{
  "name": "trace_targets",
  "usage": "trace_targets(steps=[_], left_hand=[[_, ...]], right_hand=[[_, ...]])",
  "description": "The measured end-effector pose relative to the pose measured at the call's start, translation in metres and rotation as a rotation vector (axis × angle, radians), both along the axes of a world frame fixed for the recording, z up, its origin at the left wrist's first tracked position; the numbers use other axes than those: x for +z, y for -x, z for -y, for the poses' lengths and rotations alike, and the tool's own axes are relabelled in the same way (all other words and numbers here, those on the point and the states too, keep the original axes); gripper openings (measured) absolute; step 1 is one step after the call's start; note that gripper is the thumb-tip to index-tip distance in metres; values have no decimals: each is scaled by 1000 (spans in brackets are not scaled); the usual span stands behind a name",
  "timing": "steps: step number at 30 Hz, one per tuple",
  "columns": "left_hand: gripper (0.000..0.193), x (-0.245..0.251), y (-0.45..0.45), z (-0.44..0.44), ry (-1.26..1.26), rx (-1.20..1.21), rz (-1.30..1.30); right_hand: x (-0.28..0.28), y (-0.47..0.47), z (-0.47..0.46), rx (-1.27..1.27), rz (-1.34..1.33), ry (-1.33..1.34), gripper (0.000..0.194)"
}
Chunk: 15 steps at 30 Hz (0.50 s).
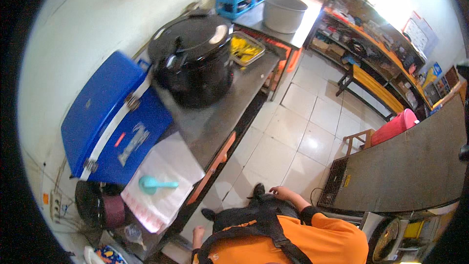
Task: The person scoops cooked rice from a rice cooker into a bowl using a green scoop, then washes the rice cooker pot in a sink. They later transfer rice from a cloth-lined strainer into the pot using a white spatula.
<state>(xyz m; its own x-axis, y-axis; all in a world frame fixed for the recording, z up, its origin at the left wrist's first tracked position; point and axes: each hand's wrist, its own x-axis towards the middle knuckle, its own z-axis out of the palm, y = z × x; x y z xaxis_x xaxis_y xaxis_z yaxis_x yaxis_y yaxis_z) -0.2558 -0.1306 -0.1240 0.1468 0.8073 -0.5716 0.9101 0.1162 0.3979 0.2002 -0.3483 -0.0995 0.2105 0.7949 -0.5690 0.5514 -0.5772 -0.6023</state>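
Observation:
My left hand (198, 235) hangs low beside my body, near the edge of the metal worktable (220, 124), and no object shows in it. Over the floor by my shoe is my right hand (281, 193), its fingers loosely curled, touching nothing that I can see. To the left, a turquoise rice scoop (148, 184) lies on a stack of white paper sheets (166, 161). A blue cooler box (110, 117) with white trim stands beyond the paper. Farther along the worktable are a large black lidded pot (194, 73) and a metal tray of yellow pieces (243, 48).
A big grey pot (284, 16) and blue racks (234, 0) stand on the far table. At the right are a yellow bench (377, 88), a red bin (392, 128) and a large grey cabinet-like surface (399, 168). Tiled floor (282, 132) runs between the furniture.

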Motion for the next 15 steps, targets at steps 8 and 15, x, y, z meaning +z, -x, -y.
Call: trace_targets(steps=[8, 15], left_hand=[[28, -45, -161, -47, 152, -537, 244], [31, 15, -369, -63, 190, -514, 118]], right_hand=[[42, -159, 55, -656, 126, -164, 28], [52, -320, -67, -643, 38, -433, 22]])
